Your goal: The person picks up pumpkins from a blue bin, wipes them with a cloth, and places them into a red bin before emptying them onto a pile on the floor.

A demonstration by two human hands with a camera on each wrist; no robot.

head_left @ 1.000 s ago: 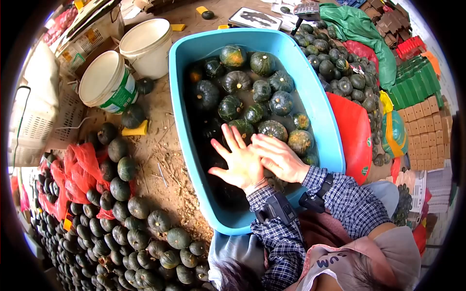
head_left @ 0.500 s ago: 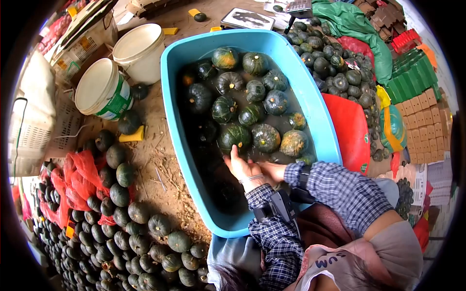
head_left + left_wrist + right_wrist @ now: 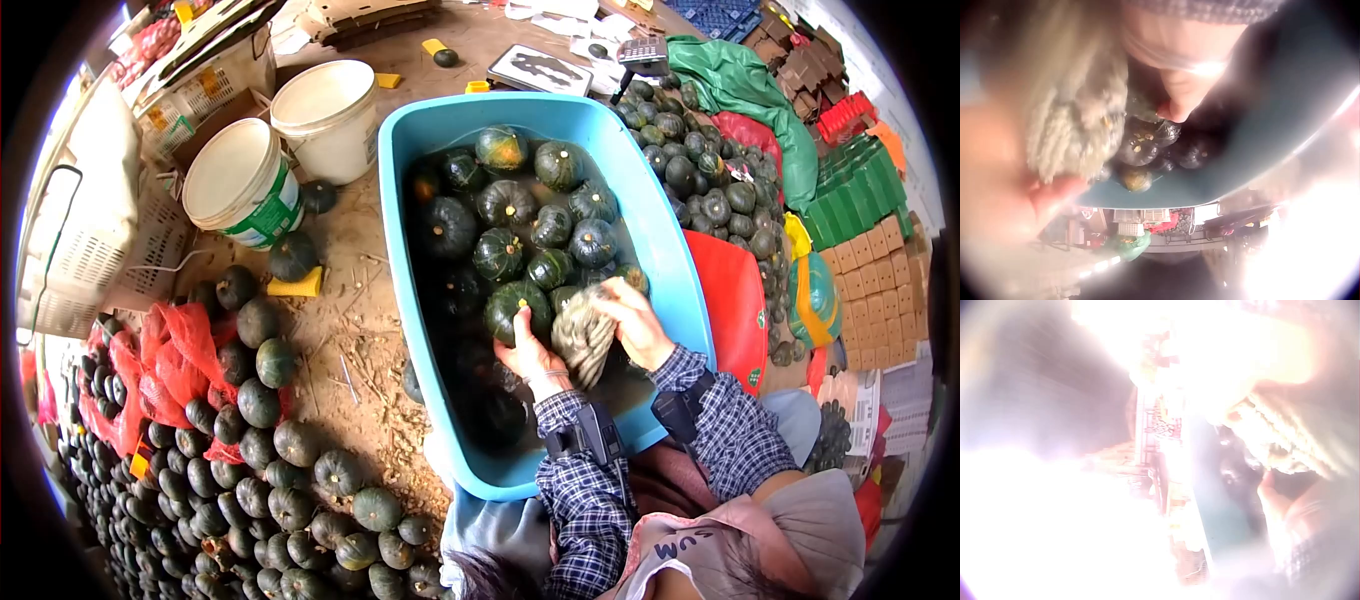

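Note:
A blue tub (image 3: 668,250) of dark water holds several green squashes. My left hand (image 3: 533,352) grips one dark green squash (image 3: 508,303) at the near end of the tub, fingers curled over its top. Beside it my right hand (image 3: 634,320) holds a beige ribbed cloth (image 3: 583,337), which lies against that squash. The left wrist view shows the cloth (image 3: 1072,131) close up, floating squashes (image 3: 1141,140) and the tub wall (image 3: 1260,125). Glare washes out most of the right wrist view; only the cloth (image 3: 1291,434) and the tub wall (image 3: 1222,512) show.
Two white buckets (image 3: 240,185) (image 3: 330,105) stand left of the tub on the dirt floor. Squashes are heaped at the lower left (image 3: 250,480) and right of the tub (image 3: 700,160). A red stool (image 3: 735,280) sits by the right rim, and white crates (image 3: 90,250) at the far left.
A second ago both hands lay spread flat over the squashes. They then dipped into the water at the near end, and now the right hand has brought up the cloth while the left grips a squash.

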